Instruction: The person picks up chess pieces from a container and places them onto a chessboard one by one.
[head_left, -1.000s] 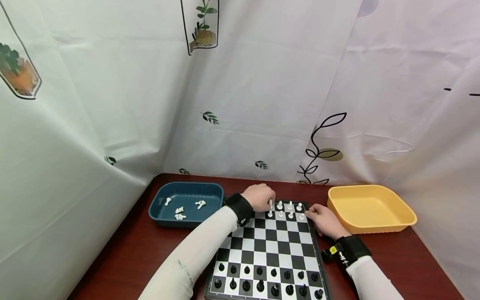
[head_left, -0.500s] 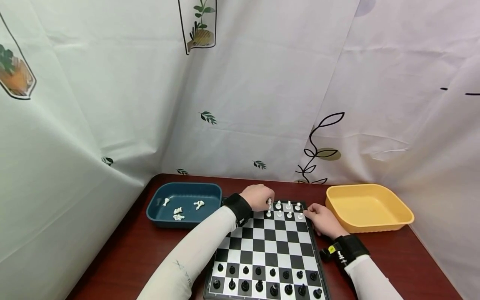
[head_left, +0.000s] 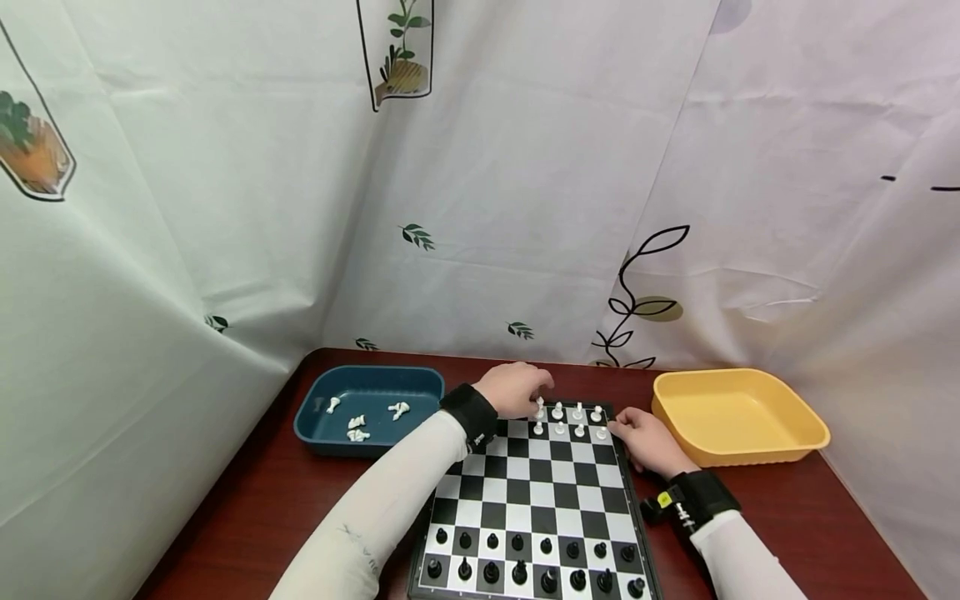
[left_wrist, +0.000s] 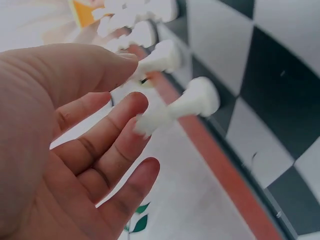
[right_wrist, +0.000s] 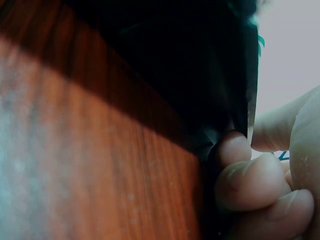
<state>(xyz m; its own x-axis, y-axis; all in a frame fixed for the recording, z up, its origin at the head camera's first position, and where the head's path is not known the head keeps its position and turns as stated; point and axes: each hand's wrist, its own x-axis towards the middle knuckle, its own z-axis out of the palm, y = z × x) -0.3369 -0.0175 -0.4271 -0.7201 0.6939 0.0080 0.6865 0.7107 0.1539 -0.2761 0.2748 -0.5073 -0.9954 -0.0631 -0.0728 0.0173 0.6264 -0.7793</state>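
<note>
With its fingers [left_wrist: 105, 140] loose and just short of the white chess piece [left_wrist: 176, 106] at the chessboard's [head_left: 536, 492] far edge, the left hand [head_left: 513, 390] does best pinching low on the stem, while the right hand [head_left: 647, 440] grips the board's edge.

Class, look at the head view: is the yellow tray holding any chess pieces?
No. The yellow tray shows only its bare inside, while the white pieces lie in the blue tray.

Chessboard [head_left: 536, 492] middle rows bare; white pieces [head_left: 570, 415] crowd far edge, black pieces [head_left: 532, 562] near edge.
</note>
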